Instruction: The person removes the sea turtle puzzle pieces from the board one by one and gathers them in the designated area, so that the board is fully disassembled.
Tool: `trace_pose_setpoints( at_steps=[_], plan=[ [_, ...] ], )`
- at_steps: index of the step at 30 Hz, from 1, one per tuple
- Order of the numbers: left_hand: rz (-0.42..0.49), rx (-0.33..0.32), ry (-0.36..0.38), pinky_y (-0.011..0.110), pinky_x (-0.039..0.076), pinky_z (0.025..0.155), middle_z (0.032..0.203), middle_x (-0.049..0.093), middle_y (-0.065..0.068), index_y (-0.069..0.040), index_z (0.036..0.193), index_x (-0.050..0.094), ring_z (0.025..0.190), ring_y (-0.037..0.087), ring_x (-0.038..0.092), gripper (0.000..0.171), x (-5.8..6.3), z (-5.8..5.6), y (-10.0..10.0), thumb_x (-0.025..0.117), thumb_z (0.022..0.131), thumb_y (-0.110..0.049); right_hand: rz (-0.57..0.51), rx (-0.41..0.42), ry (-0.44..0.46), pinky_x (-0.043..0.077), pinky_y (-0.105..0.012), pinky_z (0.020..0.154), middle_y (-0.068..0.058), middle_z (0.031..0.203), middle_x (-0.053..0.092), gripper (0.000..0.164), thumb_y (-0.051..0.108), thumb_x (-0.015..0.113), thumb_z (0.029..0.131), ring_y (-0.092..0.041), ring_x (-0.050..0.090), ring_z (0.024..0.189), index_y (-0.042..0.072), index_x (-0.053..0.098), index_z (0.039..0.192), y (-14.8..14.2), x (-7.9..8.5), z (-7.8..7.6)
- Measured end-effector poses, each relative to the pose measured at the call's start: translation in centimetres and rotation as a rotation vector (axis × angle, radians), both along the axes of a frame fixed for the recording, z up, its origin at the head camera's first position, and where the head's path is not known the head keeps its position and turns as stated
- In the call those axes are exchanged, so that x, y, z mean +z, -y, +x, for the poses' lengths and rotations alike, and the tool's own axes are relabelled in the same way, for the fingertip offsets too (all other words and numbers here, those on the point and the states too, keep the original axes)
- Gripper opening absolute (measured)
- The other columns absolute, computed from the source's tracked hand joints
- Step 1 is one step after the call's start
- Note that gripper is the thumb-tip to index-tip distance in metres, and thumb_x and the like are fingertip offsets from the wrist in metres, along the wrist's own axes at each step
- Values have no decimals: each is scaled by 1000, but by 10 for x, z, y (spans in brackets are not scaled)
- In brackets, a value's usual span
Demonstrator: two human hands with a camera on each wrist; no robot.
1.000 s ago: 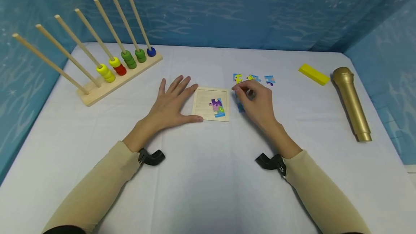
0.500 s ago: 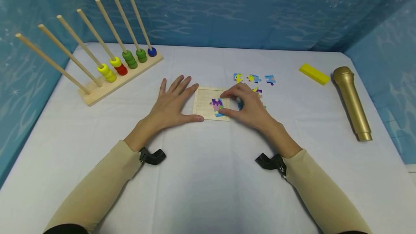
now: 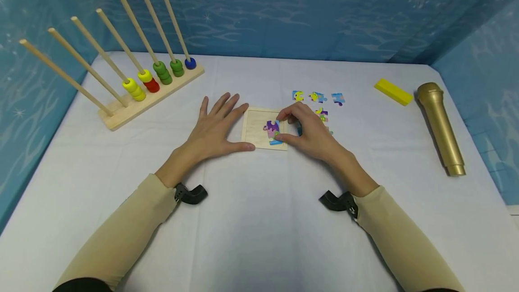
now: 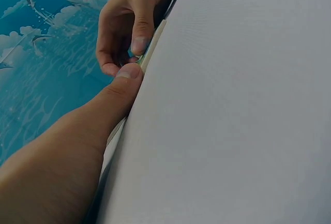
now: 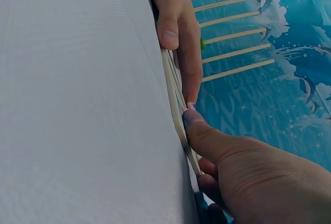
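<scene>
A shallow wooden puzzle tray (image 3: 254,129) lies on the table, with joined purple, pink and blue jigsaw pieces (image 3: 272,129) in its right part. My left hand (image 3: 212,132) lies spread at the tray's left side, its index fingertip and thumb touching the edge. Over the right rim, my right hand (image 3: 310,132) pinches a jigsaw piece between curled thumb and index finger; the fingers mostly hide it. In the left wrist view, the left thumb (image 4: 128,74) presses at the tray's edge. The right wrist view has the right thumb (image 5: 199,125) beside a pink-purple bit.
Loose jigsaw pieces (image 3: 317,97) lie behind and beside the right hand, some partly hidden. A wooden bead abacus (image 3: 154,96) with tall pegs stands at back left. At the right are a yellow block (image 3: 393,92) and a gold microphone-shaped object (image 3: 441,130).
My right hand has moved left from the loose pieces to the tray's right part, then stayed there with its fingers on the pieces. The left hand has kept its place.
</scene>
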State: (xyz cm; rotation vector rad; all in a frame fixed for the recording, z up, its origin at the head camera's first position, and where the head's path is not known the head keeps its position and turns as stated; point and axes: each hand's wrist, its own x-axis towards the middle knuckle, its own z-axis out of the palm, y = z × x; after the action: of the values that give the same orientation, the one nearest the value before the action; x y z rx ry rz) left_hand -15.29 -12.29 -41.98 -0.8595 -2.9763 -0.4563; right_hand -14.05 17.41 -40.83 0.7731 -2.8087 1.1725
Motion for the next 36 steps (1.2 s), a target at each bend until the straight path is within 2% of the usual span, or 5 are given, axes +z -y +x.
trace_pose_setpoints(
  at_steps=[15, 21, 29, 32, 36],
  plan=[
    [-15, -2, -7, 69, -4, 127, 178, 18, 7, -26, 168, 31, 166, 29, 6, 113, 2, -2, 0, 66, 78, -86, -260, -126, 1, 47, -29, 82, 2, 97, 74, 12, 14, 81, 94, -12, 60, 90, 14, 74, 105, 2, -1, 2],
    [-15, 3, -6, 69, -5, 127, 177, 18, 7, -25, 167, 32, 166, 29, 6, 113, 2, -2, 1, 67, 78, -86, -368, -201, -30, 45, -22, 77, -10, 103, 73, 15, 4, 77, 95, -14, 61, 90, 3, 74, 110, 0, 0, -1],
    [-8, 8, -10, 69, -4, 127, 177, 19, 7, -25, 167, 33, 166, 29, 7, 113, 1, -1, 2, 68, 78, -85, -434, -336, -83, 47, -18, 78, -27, 100, 71, 15, -5, 71, 97, -13, 63, 87, -12, 70, 109, -17, 21, 8],
    [-4, 6, -5, 69, -4, 127, 177, 19, 7, -25, 167, 33, 166, 29, 6, 114, 1, 1, 1, 67, 78, -85, -421, -387, -103, 46, -18, 81, -23, 100, 71, 15, -1, 71, 97, -10, 62, 87, -11, 71, 109, -39, 12, 8],
    [-7, 4, -7, 69, -3, 127, 177, 19, 7, -25, 167, 32, 166, 29, 6, 113, 0, 1, -1, 67, 78, -86, -395, -478, -108, 47, -15, 84, -3, 102, 73, 18, 6, 73, 99, -7, 63, 90, -6, 73, 113, -73, -2, 9]
  ],
)
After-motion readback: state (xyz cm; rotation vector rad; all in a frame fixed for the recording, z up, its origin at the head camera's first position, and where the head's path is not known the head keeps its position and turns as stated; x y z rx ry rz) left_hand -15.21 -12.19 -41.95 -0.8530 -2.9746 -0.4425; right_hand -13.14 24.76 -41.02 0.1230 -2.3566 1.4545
